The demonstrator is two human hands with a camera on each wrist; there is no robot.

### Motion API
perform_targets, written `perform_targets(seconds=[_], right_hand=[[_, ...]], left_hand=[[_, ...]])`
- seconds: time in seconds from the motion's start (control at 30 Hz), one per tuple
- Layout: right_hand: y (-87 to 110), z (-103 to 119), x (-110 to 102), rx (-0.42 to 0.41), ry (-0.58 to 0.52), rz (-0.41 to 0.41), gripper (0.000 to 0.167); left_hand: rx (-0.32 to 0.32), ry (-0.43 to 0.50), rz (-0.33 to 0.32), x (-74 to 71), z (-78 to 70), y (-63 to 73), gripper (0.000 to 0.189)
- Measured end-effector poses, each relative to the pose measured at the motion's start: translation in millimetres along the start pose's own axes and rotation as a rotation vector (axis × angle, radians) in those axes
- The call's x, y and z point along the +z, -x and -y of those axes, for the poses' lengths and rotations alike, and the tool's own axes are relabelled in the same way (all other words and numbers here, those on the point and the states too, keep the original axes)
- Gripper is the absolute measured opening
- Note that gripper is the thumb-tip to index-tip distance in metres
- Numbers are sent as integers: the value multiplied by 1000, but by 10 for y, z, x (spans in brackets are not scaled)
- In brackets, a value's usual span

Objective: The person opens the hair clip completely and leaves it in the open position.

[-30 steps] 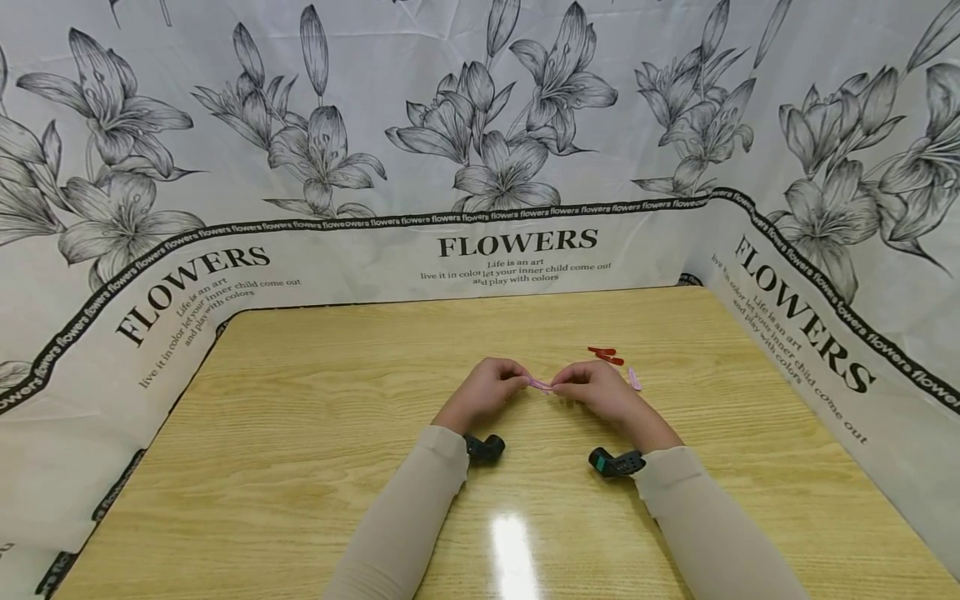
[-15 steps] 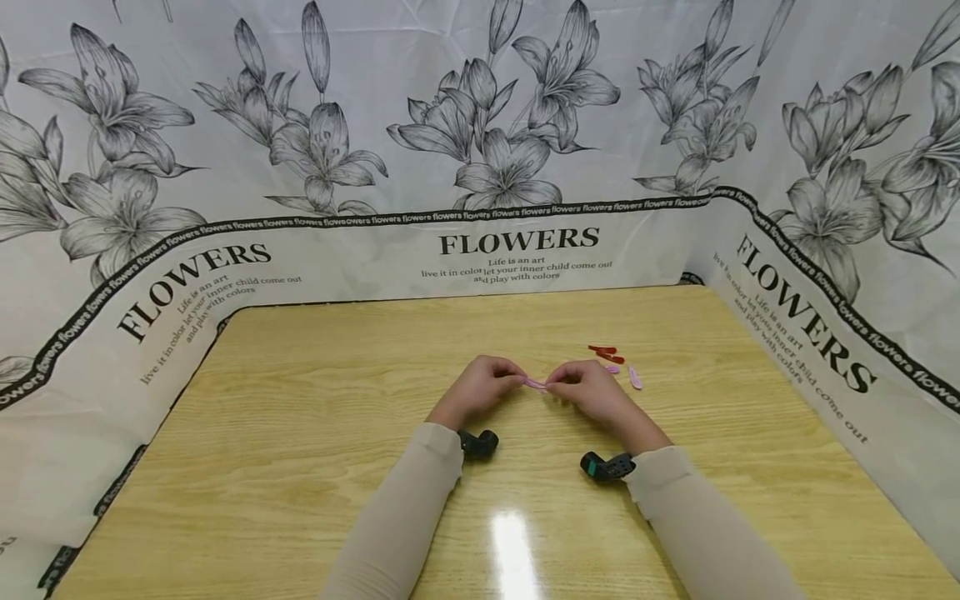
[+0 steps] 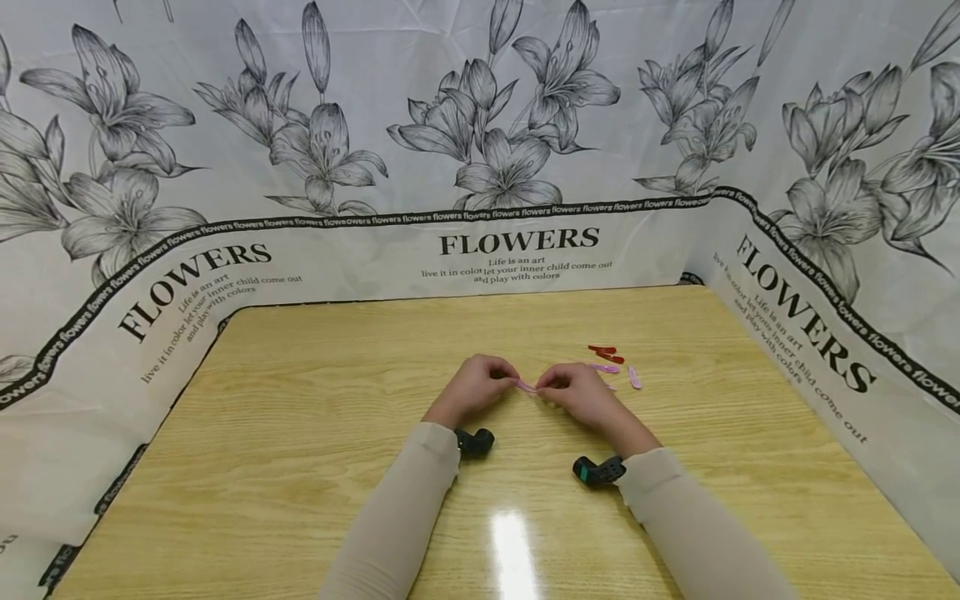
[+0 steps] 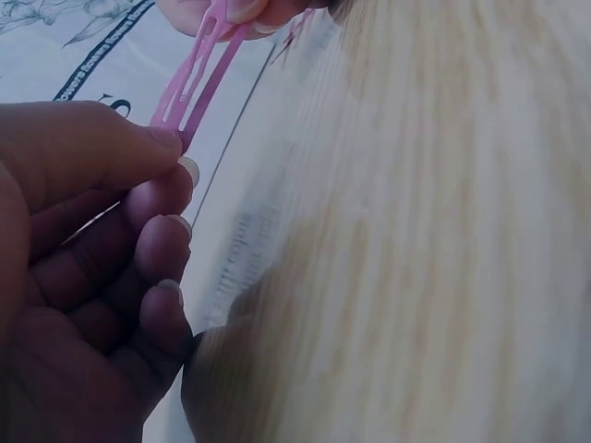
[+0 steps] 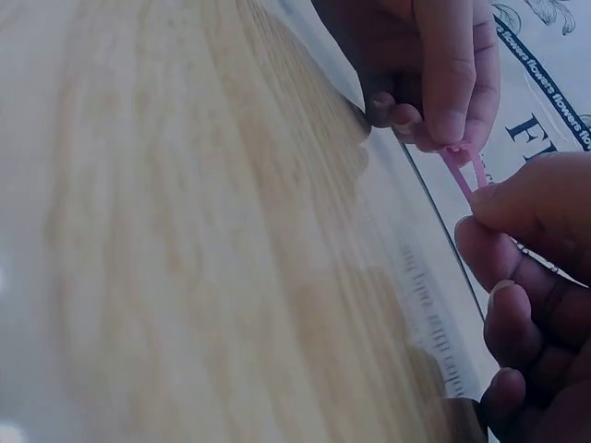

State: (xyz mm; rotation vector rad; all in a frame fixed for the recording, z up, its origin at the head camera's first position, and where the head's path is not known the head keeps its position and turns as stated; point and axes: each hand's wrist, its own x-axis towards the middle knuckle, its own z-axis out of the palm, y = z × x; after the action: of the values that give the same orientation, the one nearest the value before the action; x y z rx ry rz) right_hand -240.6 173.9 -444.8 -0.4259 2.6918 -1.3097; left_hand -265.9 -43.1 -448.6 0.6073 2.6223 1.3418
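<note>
Between my two hands, above the table, is a pink snap hair clip. My left hand pinches one end between thumb and forefinger. The other end is pinched by my right hand. In the left wrist view the clip stands unsnapped, its slotted strip lifted apart from the other strip. The right wrist view also shows the clip as two strips spread in a V. Beyond my right hand lie several loose clips: red ones, a pink one and another pink one.
The wooden table carries a bright light reflection near the front. A white flower-printed cloth rises behind it and along both sides. Each wrist wears a black camera band, the left one and the right one.
Both hands have drifted slightly left, still pinching the pink clip. Pink clips behind my right hand have come further into view.
</note>
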Motion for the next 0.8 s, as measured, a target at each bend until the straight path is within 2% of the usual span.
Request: perform_targets(seconds=[0.2,0.4,0.8], right_hand=[[-10,11,57,-16,31,11,5],[-25,52,99,-21,78,-9,5],[-66,104,183,-59,169,-11,5]], left_hand=[[-18,-35,-12,2,17,32,8],[-10,-44,-24,-22,33,26,9],[-11,-103,-10,-47,61,23,10]])
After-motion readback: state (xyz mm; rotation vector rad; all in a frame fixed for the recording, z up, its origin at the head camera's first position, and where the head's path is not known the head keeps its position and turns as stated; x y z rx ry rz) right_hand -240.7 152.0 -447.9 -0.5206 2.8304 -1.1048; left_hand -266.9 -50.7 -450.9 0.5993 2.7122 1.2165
